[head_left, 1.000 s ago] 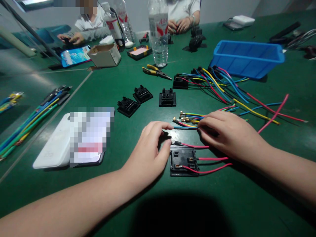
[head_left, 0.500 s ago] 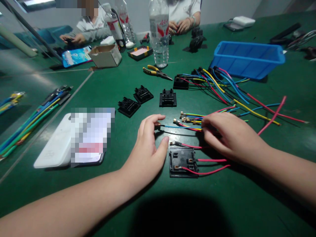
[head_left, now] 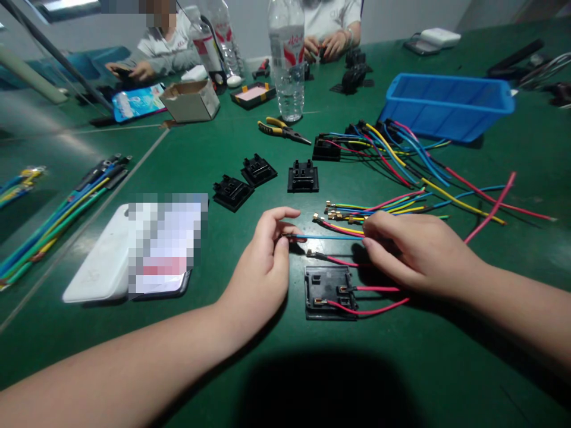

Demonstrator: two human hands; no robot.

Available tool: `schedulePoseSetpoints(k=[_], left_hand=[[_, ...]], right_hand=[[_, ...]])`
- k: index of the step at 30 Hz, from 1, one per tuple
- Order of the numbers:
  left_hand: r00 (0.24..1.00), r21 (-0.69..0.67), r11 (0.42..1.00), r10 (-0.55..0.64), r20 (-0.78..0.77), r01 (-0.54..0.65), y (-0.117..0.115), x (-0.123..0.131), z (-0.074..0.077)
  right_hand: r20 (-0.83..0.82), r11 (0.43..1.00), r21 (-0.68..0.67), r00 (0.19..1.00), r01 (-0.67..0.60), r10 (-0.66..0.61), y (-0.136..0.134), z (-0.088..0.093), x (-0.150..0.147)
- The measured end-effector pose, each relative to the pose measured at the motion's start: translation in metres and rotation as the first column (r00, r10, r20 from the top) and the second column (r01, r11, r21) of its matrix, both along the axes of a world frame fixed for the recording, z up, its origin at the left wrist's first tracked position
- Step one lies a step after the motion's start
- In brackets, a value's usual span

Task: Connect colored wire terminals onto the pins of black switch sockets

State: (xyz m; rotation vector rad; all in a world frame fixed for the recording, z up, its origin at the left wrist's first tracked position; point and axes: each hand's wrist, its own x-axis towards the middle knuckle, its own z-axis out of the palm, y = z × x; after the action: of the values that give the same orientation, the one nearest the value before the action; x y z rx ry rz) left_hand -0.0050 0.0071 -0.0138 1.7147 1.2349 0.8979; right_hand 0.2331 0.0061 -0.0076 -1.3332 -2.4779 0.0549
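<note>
A blue wire (head_left: 332,237) is stretched level between my two hands. My left hand (head_left: 272,249) pinches its terminal end between thumb and fingers. At its other end my right hand (head_left: 401,244) is closed on the wire. Just below them a black plastic housing (head_left: 328,276) lies on the table, with two red wires (head_left: 379,289) plugged into it by metal terminals. A loose red wire with a terminal (head_left: 328,257) lies between the housing and the blue wire. Behind my right hand is a bunch of coloured wires (head_left: 343,213) with brass terminals.
Further black housings (head_left: 303,177) sit beyond my hands, near yellow-handled pliers (head_left: 285,129). Wired housings (head_left: 326,147) lie before a blue bin (head_left: 450,110). Two phones (head_left: 98,255) and a wire bundle (head_left: 66,214) lie left. A water bottle (head_left: 288,65) stands behind; two people sit across the table.
My left thumb has closed against the fingers on the blue wire's end. The blue wire has shifted slightly toward me.
</note>
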Motion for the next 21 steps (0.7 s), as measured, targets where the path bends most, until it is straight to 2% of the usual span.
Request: schedulePoseSetpoints(k=[6, 16, 21], left_hand=[[0.999, -0.017, 1.0, -0.001, 0.044, 0.002, -0.0018, 0.0013, 0.0014], [0.999, -0.061, 0.998, -0.006, 0.049, 0.009, -0.0012, 0.001, 0.002], [0.994, -0.044, 0.998, 0.059, 0.097, -0.055, 0.0008, 0.0015, 0.002]], right_hand=[[0.064, 0.997, 0.068, 0.997, -0.039, 0.035, 0.0005, 0.0015, 0.0008], [0.057, 0.999, 0.043, 0.998, -0.015, 0.012, -0.0021, -0.0011, 0.0013], [0.001, 0.999, 0.047, 1.0, 0.007, -0.007, -0.0006, -0.0002, 0.001]])
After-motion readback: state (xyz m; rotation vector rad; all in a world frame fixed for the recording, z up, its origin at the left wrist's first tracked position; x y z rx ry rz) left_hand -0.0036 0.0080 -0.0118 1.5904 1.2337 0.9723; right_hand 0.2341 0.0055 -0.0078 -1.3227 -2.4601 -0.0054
